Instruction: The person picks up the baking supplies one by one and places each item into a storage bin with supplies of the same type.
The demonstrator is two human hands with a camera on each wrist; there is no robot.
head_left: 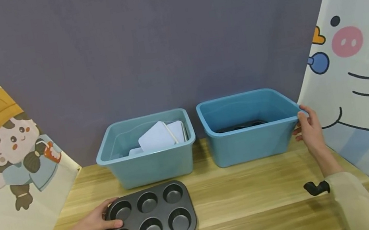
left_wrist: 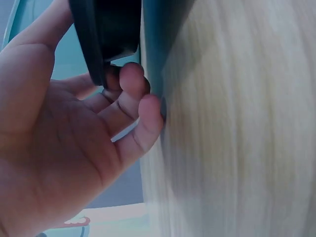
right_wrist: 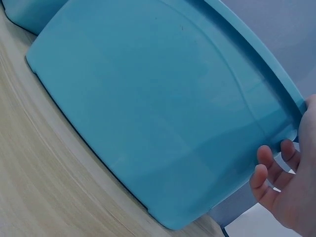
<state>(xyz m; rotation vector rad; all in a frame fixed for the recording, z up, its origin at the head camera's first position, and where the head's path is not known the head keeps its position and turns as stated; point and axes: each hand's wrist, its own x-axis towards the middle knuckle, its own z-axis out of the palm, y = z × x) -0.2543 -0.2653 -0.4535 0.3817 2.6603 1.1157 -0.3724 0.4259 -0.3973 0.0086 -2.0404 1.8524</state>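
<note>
A dark muffin tin (head_left: 150,221) with several round cups lies near the front left of the wooden table. My left hand (head_left: 94,221) grips its left edge, thumb on top and fingers curled beneath, as the left wrist view shows with the tin's dark rim (left_wrist: 91,42). At the back right stands a blue bin (head_left: 247,143) with dark round-cupped bakeware (head_left: 240,126) low inside. My right hand (head_left: 310,129) holds this bin's front right rim corner; in the right wrist view its fingers (right_wrist: 266,155) curl under the rim beside the bin wall (right_wrist: 148,108).
A paler teal bin (head_left: 153,168) stands left of the blue one, holding several white box-like pieces (head_left: 156,135). Behind both bins rises a dark grey wall (head_left: 145,49). Cartoon-printed panels (head_left: 19,145) flank the wooden table (head_left: 247,193) on both sides.
</note>
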